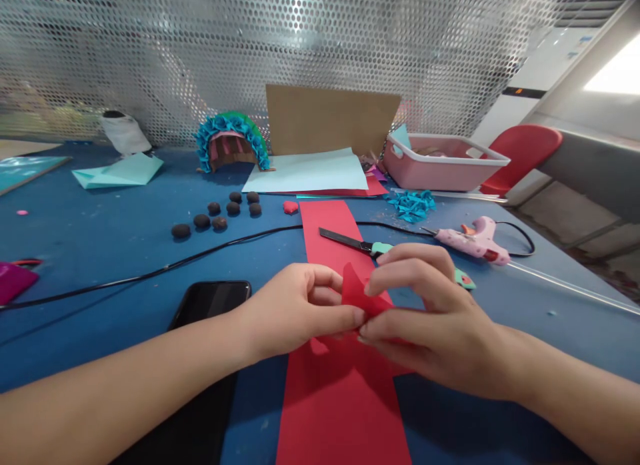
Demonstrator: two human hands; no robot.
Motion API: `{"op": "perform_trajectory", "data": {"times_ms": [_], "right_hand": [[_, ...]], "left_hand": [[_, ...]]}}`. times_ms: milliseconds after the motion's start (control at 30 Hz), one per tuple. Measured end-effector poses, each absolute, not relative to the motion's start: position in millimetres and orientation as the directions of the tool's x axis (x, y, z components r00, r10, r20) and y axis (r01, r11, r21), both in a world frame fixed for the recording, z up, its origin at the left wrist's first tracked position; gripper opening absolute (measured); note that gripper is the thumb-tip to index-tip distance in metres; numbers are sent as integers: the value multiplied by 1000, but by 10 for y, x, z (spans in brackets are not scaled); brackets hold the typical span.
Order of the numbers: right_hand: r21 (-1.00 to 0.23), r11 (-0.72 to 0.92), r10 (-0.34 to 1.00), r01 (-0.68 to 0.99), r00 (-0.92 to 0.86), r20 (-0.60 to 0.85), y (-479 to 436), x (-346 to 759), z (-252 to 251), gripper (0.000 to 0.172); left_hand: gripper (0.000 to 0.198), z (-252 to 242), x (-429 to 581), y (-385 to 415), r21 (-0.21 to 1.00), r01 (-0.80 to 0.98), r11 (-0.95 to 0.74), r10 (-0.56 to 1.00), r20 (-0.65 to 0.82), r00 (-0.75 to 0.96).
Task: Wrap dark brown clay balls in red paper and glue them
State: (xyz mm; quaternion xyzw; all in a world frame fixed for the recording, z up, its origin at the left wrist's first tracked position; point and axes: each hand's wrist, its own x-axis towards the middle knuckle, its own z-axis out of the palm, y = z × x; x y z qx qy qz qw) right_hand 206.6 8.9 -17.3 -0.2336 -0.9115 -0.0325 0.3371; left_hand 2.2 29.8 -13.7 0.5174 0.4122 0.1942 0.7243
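Note:
Between my two hands is a small folded piece of red paper, its pointed tip upward. My left hand pinches it from the left with thumb and fingers. From the right, the thumb and fingertips of my right hand press on the same piece. Below my hands a long red paper strip lies on the blue table. A utility knife with its dark blade out rests across the strip's upper part, its handle partly hidden behind my right hand. A small folded red paper shape sits beyond.
A black phone lies under my left forearm. Several dark balls sit near a black cable. At right are a pink glue gun, crumpled blue paper and a pink basket. A blue-trimmed arch stands behind.

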Motion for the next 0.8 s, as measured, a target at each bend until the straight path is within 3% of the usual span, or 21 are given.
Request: {"op": "perform_trajectory", "data": {"times_ms": [133, 300, 367, 467, 600, 667, 800], "right_hand": [[-262, 812, 569, 521, -612, 549, 97, 2054, -205, 17], [-415, 708, 699, 572, -481, 529, 89, 2035, -324, 65], [-453, 686, 720, 569, -442, 535, 96, 2027, -364, 77], [-419, 732, 667, 537, -440, 601, 128, 2039, -351, 76], [-89, 865, 420, 493, -617, 666, 169, 2110, -227, 46], [36, 899, 313, 437, -696, 647, 172, 2148, -167, 32], [57, 924, 259, 379, -726, 637, 144, 2175, -104, 17]], "left_hand": [[19, -147, 17, 272, 961, 218, 172, 744, -272, 610], [15, -139, 1, 239, 925, 271, -266, 697, -10, 717], [12, -134, 1, 236, 916, 259, -306, 685, 23, 728], [14, -139, 12, 258, 970, 236, -68, 753, -105, 650], [41, -155, 28, 319, 927, 58, 371, 753, -337, 565], [47, -155, 32, 340, 876, 16, 482, 697, -395, 598], [38, -141, 27, 347, 838, 28, 544, 626, -428, 653]]}}
